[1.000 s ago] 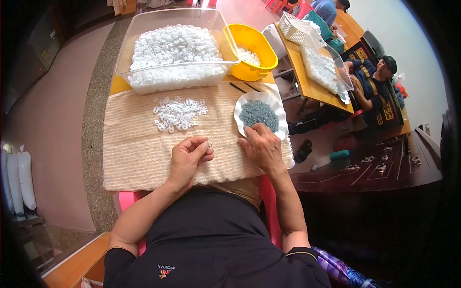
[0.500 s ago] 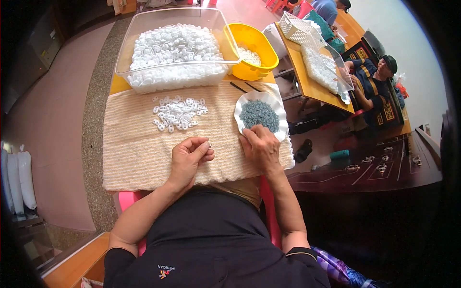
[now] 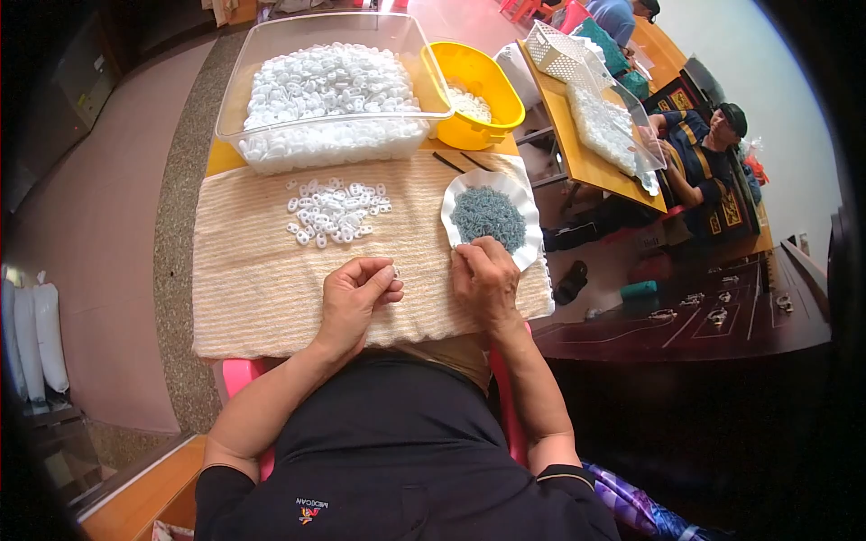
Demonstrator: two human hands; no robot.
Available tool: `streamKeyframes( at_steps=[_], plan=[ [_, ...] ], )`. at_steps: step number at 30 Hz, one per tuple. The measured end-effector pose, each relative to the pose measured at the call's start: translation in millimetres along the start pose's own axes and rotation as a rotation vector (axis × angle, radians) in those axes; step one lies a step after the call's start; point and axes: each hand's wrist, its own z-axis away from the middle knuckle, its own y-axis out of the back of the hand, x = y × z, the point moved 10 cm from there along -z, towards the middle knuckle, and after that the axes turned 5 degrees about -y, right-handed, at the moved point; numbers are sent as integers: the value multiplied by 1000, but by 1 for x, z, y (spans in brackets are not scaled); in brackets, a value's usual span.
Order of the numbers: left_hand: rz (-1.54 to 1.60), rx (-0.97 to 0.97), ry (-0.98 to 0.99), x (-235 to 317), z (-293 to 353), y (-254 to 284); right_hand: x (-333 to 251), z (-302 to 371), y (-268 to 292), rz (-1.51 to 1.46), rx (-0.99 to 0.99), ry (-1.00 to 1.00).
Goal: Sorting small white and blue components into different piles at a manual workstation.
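My left hand is closed in a pinch over the striped towel, a small white piece showing at its fingertips. At the near rim of a white scalloped dish, my right hand has its thumb and fingers pressed together; whatever they hold is too small to make out. Many tiny grey-blue parts fill the dish. Beyond my left hand lies a loose pile of small white oval plastic pieces with two holes.
At the back stands a clear bin heaped with white pieces, beside a yellow tub. Two thin black strips lie in front of the tub. On the right, a co-worker sits at another table.
My right hand has drawn back slightly toward me and left, off the grey-blue parts to the dish's near rim. My left hand holds its place.
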Motion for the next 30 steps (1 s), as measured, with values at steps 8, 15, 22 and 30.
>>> streamKeyframes(
  at_steps=[8, 15, 22, 30],
  plan=[
    [-13, -11, 1, -1, -1, -1, 19, 3, 0, -178, -38, -171],
    [-42, -27, -2, -2, -1, -2, 36, -1, 3, -342, -65, -327],
    [-72, -41, -7, -3, -2, -3, 41, -5, 5, -356, -130, -367],
    [-101, -95, -12, -5, 0, -7, 47, 1, 0, -480, -179, -428]
  ],
)
